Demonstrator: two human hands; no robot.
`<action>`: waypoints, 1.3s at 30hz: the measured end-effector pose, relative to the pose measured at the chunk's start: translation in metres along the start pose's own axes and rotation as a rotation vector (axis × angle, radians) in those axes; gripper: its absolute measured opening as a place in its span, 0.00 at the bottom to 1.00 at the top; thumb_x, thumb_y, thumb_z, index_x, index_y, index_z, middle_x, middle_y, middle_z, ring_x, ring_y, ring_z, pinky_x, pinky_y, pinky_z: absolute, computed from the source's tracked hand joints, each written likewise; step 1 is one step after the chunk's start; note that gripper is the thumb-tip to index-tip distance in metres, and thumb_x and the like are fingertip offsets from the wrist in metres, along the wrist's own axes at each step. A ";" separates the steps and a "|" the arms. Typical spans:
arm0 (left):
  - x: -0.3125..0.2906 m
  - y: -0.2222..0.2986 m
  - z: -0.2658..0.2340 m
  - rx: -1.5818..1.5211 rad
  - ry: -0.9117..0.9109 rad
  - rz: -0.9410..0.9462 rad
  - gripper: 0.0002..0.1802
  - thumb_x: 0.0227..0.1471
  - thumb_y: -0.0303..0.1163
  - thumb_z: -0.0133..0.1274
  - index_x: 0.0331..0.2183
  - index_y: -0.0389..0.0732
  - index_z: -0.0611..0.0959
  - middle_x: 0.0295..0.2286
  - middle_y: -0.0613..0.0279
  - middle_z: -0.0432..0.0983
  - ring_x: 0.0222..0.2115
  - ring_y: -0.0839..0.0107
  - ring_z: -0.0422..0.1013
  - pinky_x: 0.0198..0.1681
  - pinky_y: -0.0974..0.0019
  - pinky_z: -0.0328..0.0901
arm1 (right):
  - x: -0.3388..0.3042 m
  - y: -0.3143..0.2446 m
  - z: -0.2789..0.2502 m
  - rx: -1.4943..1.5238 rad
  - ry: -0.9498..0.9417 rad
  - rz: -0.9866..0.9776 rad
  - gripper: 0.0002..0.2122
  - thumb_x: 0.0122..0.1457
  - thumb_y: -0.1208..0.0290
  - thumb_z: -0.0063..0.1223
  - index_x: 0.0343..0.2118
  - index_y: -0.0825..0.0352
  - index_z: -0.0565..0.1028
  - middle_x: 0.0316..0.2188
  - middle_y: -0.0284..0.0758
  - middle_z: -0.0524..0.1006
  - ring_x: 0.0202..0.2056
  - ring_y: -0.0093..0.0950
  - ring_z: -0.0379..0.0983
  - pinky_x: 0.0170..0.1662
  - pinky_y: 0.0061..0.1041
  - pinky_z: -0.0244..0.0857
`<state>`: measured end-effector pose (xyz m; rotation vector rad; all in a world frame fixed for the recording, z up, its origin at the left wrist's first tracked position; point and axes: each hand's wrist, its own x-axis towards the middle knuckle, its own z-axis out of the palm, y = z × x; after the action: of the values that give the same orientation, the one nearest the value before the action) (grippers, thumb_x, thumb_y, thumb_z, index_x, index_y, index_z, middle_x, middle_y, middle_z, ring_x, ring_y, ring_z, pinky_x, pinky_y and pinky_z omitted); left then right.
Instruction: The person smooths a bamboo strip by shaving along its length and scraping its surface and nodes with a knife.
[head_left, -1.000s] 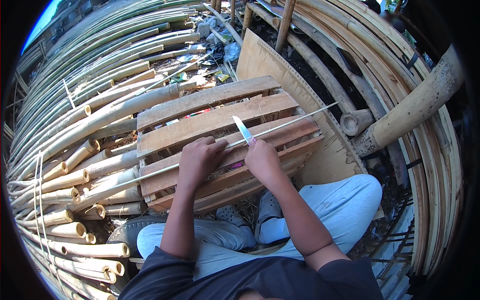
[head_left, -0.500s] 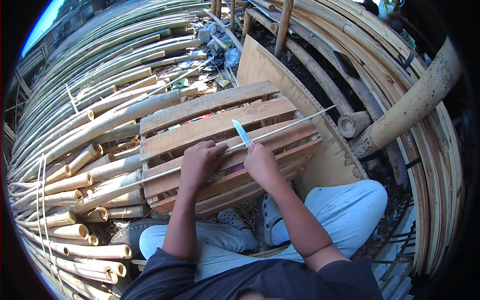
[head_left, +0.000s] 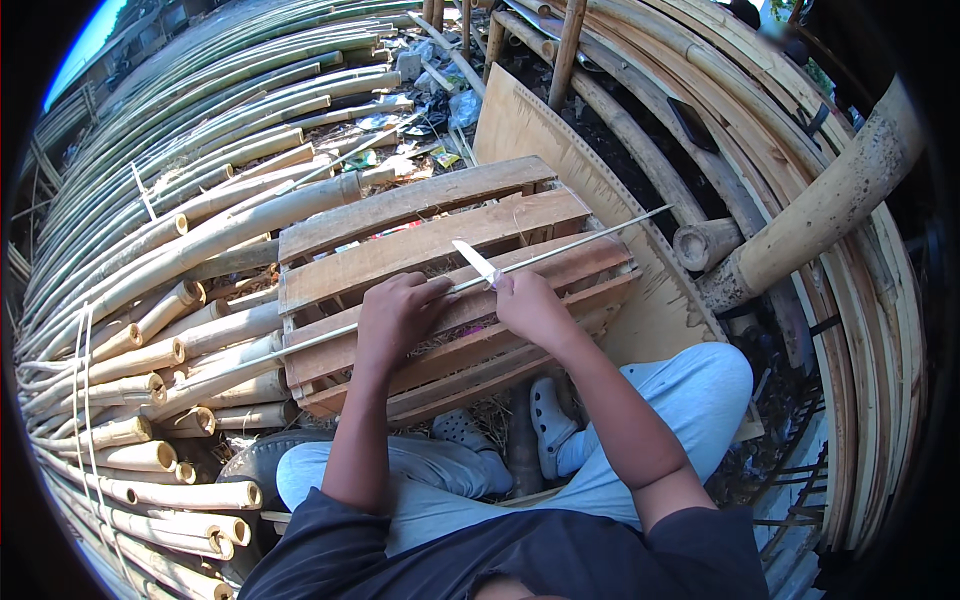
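A long thin bamboo strip (head_left: 583, 242) lies slantwise over a slatted wooden crate (head_left: 395, 260), its ends reaching past both sides. My left hand (head_left: 398, 318) is closed round the strip near the crate's middle. Just to the right, my right hand (head_left: 535, 312) grips a knife (head_left: 472, 259) by its handle, which the fingers mostly hide. The bright blade points up and to the left, and its base is close against the strip. Whether the edge touches the strip I cannot tell.
Stacked bamboo poles (head_left: 210, 330) fill the left side. Behind the crate leans a plywood sheet (head_left: 535, 120). Long wooden slats (head_left: 850, 330) and a thick bamboo pole (head_left: 820, 195) stand to the right. A dark flat object (head_left: 692, 124) rests on the poles there. My legs are folded below the crate.
The knife blade has tilted further left and down, and its face looks brighter. My right hand has shifted slightly right. My right knee has drawn inward, while the left hand stays nearly in place.
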<state>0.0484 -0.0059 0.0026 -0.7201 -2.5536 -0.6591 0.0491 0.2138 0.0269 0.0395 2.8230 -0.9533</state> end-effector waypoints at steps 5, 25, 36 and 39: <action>-0.002 -0.002 0.002 -0.003 0.026 0.002 0.15 0.53 0.44 0.63 0.42 0.49 0.88 0.27 0.63 0.80 0.30 0.62 0.78 0.32 0.58 0.72 | -0.008 0.010 -0.042 0.055 0.034 -0.059 0.22 0.62 0.56 0.60 0.43 0.76 0.77 0.37 0.52 0.81 0.40 0.46 0.80 0.45 0.43 0.72; 0.034 0.017 -0.031 0.019 -0.434 -0.264 0.14 0.50 0.39 0.67 0.35 0.40 0.87 0.32 0.53 0.81 0.33 0.51 0.78 0.37 0.55 0.71 | 0.031 0.071 -0.086 -0.194 0.186 -0.421 0.06 0.58 0.72 0.54 0.36 0.60 0.81 0.26 0.46 0.80 0.32 0.48 0.78 0.35 0.48 0.69; 0.013 0.019 -0.001 -0.022 0.074 -0.167 0.08 0.52 0.33 0.65 0.36 0.44 0.88 0.30 0.60 0.81 0.32 0.59 0.78 0.35 0.58 0.72 | 0.051 0.088 -0.109 -0.216 0.267 -0.233 0.07 0.58 0.65 0.62 0.36 0.60 0.83 0.29 0.45 0.82 0.35 0.48 0.80 0.39 0.45 0.71; 0.015 0.015 0.000 0.040 0.026 -0.091 0.08 0.50 0.34 0.66 0.32 0.42 0.86 0.27 0.62 0.80 0.31 0.60 0.77 0.33 0.59 0.71 | 0.054 0.090 -0.108 -0.134 0.289 -0.239 0.08 0.57 0.66 0.63 0.37 0.62 0.83 0.29 0.47 0.81 0.35 0.48 0.79 0.40 0.44 0.72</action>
<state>0.0453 0.0113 0.0153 -0.5812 -2.5802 -0.6402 -0.0127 0.3494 0.0484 -0.1961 3.2091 -0.8612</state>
